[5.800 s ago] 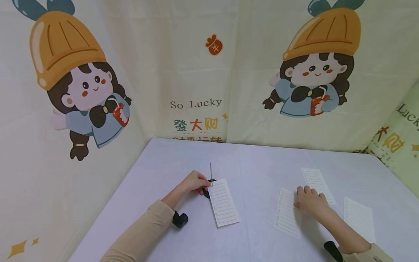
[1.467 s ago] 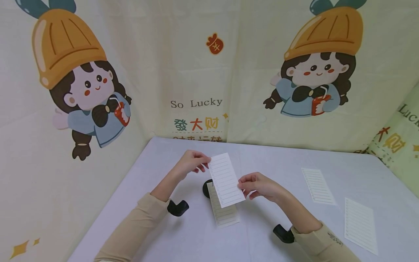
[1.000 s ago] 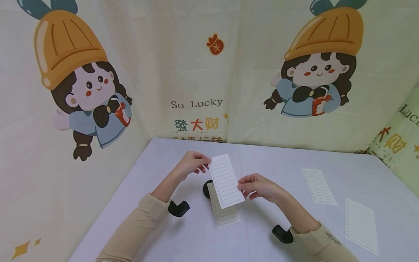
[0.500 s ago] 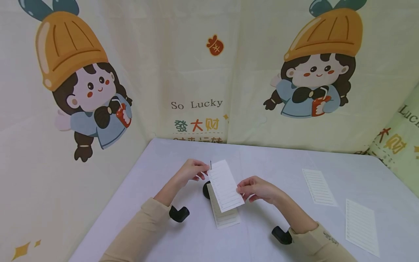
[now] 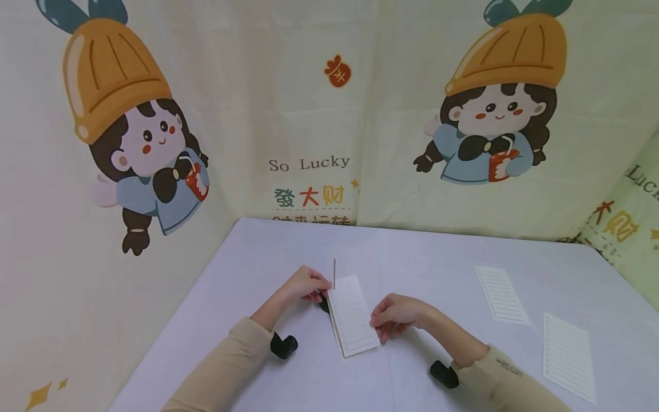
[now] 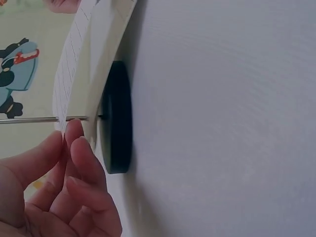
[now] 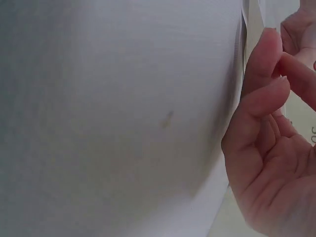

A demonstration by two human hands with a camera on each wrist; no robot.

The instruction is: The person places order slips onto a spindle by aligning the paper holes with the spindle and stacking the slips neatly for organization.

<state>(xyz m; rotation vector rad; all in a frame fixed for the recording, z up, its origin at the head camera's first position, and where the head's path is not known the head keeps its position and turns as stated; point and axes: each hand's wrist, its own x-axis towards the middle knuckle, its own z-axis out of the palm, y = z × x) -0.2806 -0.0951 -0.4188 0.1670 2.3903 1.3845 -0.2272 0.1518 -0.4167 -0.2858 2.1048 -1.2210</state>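
A lined paper slip (image 5: 352,315) is on the upright metal spike (image 5: 334,273) of a bill holder, the spike passing through its upper left corner. In the left wrist view a second slip (image 6: 112,42) lies beneath it, just above the round black base (image 6: 119,118). My left hand (image 5: 304,283) pinches the upper slip's corner right beside the spike. With thumb and fingers, my right hand (image 5: 404,313) holds the same slip by its lower right edge. In the right wrist view only a strip of paper (image 7: 254,24) shows behind the fingertips.
Two more lined slips lie flat on the white table to the right, one farther back (image 5: 501,294) and one nearer (image 5: 568,357). A black wrist-camera mount (image 5: 284,346) sticks out under the left sleeve, another (image 5: 444,375) under the right. A printed cloth (image 5: 391,189) hangs behind the table.
Earlier the right hand was over the slips on the right; one of them is now on the spike. Both hands have lowered it along the spike, nearly onto the slip below.
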